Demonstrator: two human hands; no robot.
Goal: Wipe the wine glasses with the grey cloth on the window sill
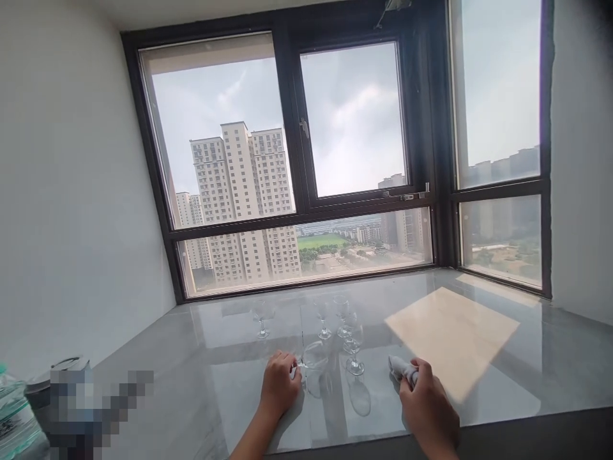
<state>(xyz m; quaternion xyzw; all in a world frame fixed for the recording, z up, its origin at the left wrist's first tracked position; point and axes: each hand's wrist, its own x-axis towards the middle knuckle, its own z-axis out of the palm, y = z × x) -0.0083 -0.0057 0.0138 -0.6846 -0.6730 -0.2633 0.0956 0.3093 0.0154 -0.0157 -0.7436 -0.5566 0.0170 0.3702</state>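
My left hand (282, 382) is closed around the stem of a clear wine glass (315, 359), which lies tilted on its side with the bowl toward the right. Whether its bowl rests on the sill is hard to make out. In my right hand (428, 404) is a bunched pale grey cloth (403, 369), pinched between fingers and thumb near the sill's front. Between my hands, a bit farther back, an upright wine glass (355, 348) stands. More stemmed glasses stand behind it, among them one glass (324, 319) in the middle and another glass (262, 319) farther left.
The glossy grey window sill (239, 383) runs under a dark-framed window (287, 128), with a sunlit patch at right. At the lower left are a dark container (41, 399) and a clear greenish plastic item (14, 409), partly blurred by pixels. White walls (71, 191) flank the sill.
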